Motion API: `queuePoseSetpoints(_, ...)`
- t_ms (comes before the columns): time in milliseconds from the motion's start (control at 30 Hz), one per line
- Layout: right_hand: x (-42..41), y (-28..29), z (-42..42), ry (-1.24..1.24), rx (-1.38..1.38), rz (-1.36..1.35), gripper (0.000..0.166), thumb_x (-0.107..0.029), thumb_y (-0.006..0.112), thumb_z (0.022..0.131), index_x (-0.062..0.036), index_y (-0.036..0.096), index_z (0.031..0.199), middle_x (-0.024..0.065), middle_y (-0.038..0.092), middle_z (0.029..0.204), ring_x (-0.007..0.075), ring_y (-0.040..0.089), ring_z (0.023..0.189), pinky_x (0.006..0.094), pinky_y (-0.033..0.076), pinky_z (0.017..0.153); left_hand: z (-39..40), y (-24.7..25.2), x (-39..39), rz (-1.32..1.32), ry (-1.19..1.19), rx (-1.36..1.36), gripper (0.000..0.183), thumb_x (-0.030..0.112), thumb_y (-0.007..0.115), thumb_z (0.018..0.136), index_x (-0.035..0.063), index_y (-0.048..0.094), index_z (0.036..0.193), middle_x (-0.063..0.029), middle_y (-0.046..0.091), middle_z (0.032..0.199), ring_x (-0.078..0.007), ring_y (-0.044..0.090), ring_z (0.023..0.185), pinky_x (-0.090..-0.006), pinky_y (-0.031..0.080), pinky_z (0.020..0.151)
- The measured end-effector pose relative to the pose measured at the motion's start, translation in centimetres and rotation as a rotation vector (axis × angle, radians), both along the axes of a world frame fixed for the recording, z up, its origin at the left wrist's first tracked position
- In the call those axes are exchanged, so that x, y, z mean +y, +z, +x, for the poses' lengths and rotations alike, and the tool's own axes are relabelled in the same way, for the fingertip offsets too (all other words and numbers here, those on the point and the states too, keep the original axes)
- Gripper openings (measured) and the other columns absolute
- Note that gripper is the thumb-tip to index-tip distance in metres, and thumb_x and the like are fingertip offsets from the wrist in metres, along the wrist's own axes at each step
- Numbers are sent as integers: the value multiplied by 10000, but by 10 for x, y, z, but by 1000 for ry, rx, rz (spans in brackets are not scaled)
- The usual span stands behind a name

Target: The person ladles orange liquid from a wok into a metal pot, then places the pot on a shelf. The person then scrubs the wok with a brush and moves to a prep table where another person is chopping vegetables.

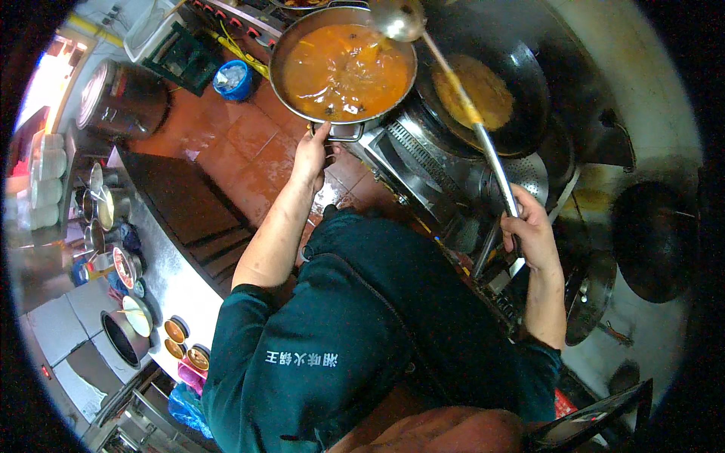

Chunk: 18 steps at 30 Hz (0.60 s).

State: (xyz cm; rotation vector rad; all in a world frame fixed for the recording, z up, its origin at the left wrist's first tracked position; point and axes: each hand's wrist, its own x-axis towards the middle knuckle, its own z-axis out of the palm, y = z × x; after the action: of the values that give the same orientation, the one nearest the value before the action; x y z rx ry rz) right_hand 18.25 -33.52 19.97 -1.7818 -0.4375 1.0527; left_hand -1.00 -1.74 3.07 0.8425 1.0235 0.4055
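Observation:
A wide metal pot (345, 73) full of orange-red broth stands at the edge of the range. My left hand (316, 153) grips its near loop handle, thumb on top. In my right hand (528, 229) is the long handle of a metal ladle (473, 110). The ladle's bowl hangs over the pot's right rim; whether it holds any liquid is not visible. Under the handle sits a dark wok (538, 96) with some brownish liquid in its bottom, to the right of the pot.
A perforated strainer (524, 175) lies near the wok. Left across the tiled floor (249, 136) are a blue bucket (233, 80), a large metal drum (124, 99) and a steel counter (181, 255) bearing bowls and pots. A second wok (654, 240) is at the far right.

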Motion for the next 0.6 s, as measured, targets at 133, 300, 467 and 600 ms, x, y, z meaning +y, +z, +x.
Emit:
queuePoseSetpoints(133,-19,-18,18,-210,83,58,533,21,489,768,7,476,1300,9,488,593,90,428,411,230,348,384,-2,-2,2,-34,28,-70,232,316,517,980,85,519,996,-33,595,806,-128,566,667,-274,440,574)
queuePoseSetpoints(300,-41,-58,55,-349,-110,-255,407,-72,516,856,-35,502,1261,-17,470,588,84,405,391,245,344,356,0,-3,4,-87,50,-147,191,257,493,994,70,494,1031,-61,587,839,-158,563,668,-294,440,572)
queuePoseSetpoints(467,-52,-101,58,-419,-188,-313,351,-58,474,846,-72,511,1195,-1,462,595,110,419,409,259,328,369,0,-1,0,-33,57,-88,251,315,522,987,88,514,1094,-23,599,834,-117,559,649,-263,449,574)
queuePoseSetpoints(600,-40,-103,46,-408,95,-275,228,-95,514,877,-126,504,1102,-5,476,640,115,437,453,272,353,406,2,1,-2,-21,69,-99,221,285,518,984,85,506,1077,-39,590,848,-130,536,643,-268,431,565)
